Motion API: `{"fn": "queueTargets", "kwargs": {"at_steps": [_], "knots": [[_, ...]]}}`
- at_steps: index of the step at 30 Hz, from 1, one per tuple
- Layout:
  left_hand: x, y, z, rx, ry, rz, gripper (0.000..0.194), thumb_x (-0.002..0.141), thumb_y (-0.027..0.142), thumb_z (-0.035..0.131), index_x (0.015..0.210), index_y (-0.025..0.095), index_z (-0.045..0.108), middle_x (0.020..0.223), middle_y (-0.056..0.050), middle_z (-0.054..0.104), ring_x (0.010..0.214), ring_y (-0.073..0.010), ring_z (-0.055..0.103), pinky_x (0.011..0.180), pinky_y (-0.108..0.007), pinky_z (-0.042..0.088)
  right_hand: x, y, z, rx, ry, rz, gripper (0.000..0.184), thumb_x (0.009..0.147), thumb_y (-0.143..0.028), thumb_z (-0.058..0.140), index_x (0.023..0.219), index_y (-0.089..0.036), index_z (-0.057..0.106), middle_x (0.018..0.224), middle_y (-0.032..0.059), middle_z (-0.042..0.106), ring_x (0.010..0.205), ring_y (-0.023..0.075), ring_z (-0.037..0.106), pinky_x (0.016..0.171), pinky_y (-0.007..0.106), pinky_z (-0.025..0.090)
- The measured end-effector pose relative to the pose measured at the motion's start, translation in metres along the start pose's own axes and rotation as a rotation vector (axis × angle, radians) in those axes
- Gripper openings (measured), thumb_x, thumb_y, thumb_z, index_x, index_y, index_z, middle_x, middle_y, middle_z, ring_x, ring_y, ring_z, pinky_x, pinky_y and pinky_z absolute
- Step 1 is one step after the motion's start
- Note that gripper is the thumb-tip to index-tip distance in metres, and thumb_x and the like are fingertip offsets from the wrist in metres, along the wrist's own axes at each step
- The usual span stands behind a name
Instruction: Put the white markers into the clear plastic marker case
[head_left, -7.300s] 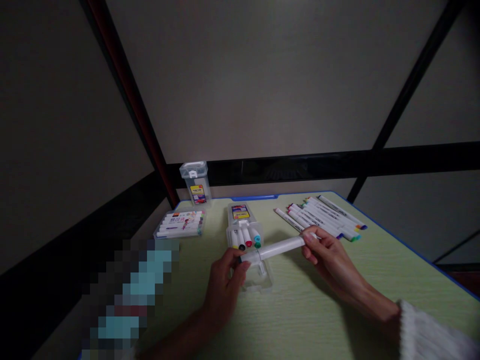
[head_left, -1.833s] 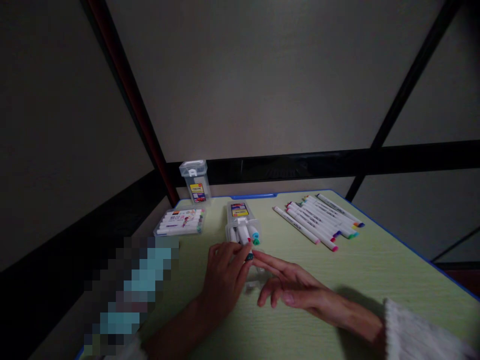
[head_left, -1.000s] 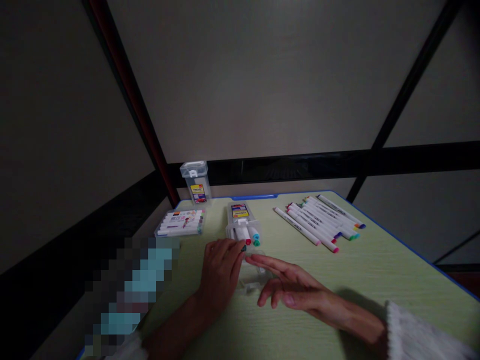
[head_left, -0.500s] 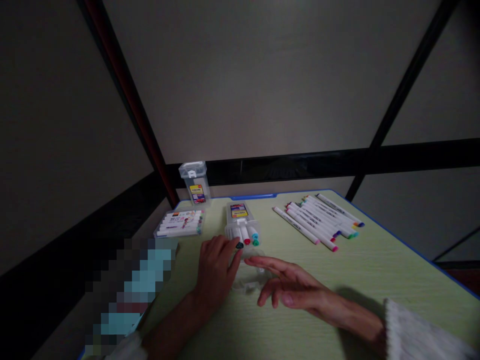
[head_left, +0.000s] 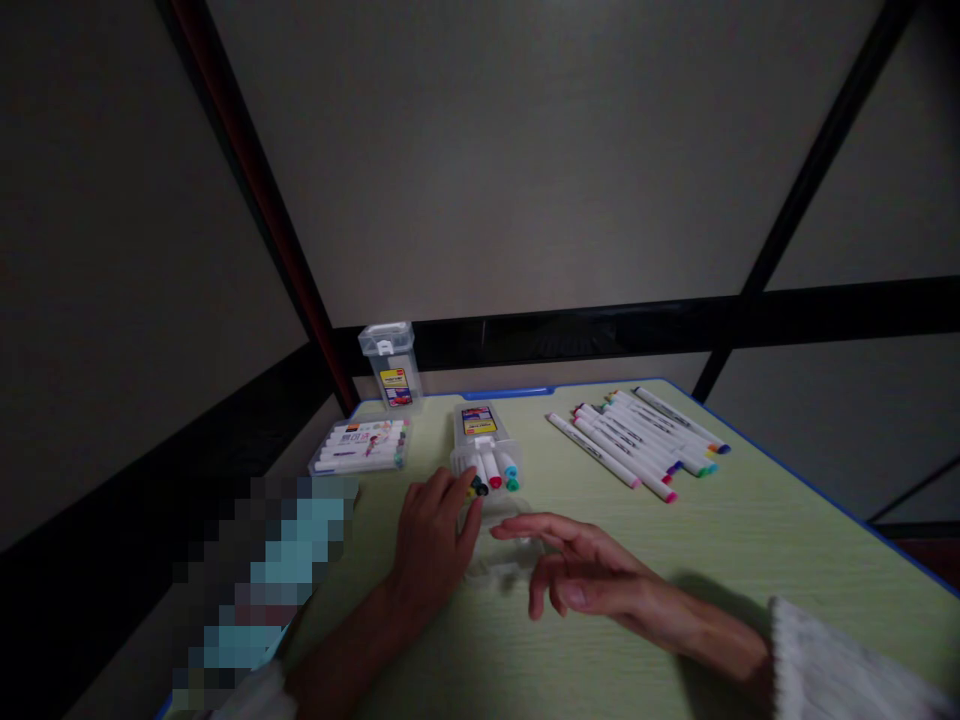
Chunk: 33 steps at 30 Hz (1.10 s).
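A clear plastic marker box (head_left: 480, 425) lies on its side mid-table, its mouth toward me and its lid (head_left: 499, 545) flipped open on the tabletop. White markers (head_left: 492, 470) with red, teal and green caps show in the mouth. At its left corner my left hand (head_left: 431, 525) has its curled fingers and thumb around marker ends with black and yellow caps (head_left: 481, 489); its fingertips are partly hidden. Over the lid's right part hovers my right hand (head_left: 585, 570), fingers extended and apart, holding nothing.
Several loose white markers (head_left: 637, 435) lie in a pile at the right. A flat clear case of markers (head_left: 364, 447) lies at the left, with an upright lidded plastic box (head_left: 394, 370) behind it. The table (head_left: 750, 540) has a blue edge and stands near a wall.
A yellow cap now shows beside the black one at my left fingertips. My right hand has shifted slightly right, its lower fingers hanging lower.
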<state>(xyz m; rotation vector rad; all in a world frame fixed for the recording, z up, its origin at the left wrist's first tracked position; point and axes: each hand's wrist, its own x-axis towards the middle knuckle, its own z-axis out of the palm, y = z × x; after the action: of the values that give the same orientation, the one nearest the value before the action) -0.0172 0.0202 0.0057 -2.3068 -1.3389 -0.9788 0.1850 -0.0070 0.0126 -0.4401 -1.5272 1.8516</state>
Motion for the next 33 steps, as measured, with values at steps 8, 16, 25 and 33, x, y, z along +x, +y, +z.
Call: {"fn": "queueTargets", "kwargs": {"at_steps": [8,16,25,33], "knots": [[0.001,0.001,0.002,0.005,-0.029,-0.009,0.028,0.083,0.016,0.044,0.109,0.012,0.053,0.085,-0.008,0.057,0.077,-0.0213,0.053,0.068,-0.033,0.043,0.002,-0.001,0.000,0.007,0.075,-0.040,0.039,0.072,-0.036,0.067,0.107,-0.020,0.058,0.100,0.0059,0.060,0.059,0.0085,0.051,0.055,0.024,0.038],[-0.001,0.000,0.002,-0.025,-0.029,-0.058,0.027,0.081,0.015,0.045,0.107,0.014,0.051,0.085,-0.007,0.058,0.079,-0.0214,0.055,0.069,-0.033,0.044,0.001,0.005,-0.004,-0.116,0.344,-0.151,0.030,0.072,-0.035,0.067,0.057,-0.017,0.047,0.053,-0.0048,0.039,0.050,0.0082,0.032,0.045,0.022,0.023],[0.000,-0.001,0.003,-0.072,-0.015,-0.064,0.024,0.081,0.014,0.043,0.103,0.015,0.050,0.082,-0.006,0.057,0.076,-0.0197,0.055,0.066,-0.031,0.045,0.002,0.001,-0.013,-0.359,0.600,-0.235,0.037,0.076,-0.038,0.059,0.052,-0.021,0.036,0.052,-0.0049,0.032,0.049,0.0104,0.028,0.045,0.025,0.022],[-0.001,-0.001,0.004,-0.081,0.001,-0.063,0.023,0.080,0.014,0.044,0.102,0.016,0.050,0.080,-0.005,0.056,0.075,-0.0191,0.055,0.067,-0.032,0.046,-0.002,-0.001,-0.020,-1.176,0.612,-0.311,0.014,0.082,-0.021,0.045,0.068,-0.020,0.047,0.076,0.0047,0.051,0.072,0.0188,0.049,0.064,0.032,0.041]]}}
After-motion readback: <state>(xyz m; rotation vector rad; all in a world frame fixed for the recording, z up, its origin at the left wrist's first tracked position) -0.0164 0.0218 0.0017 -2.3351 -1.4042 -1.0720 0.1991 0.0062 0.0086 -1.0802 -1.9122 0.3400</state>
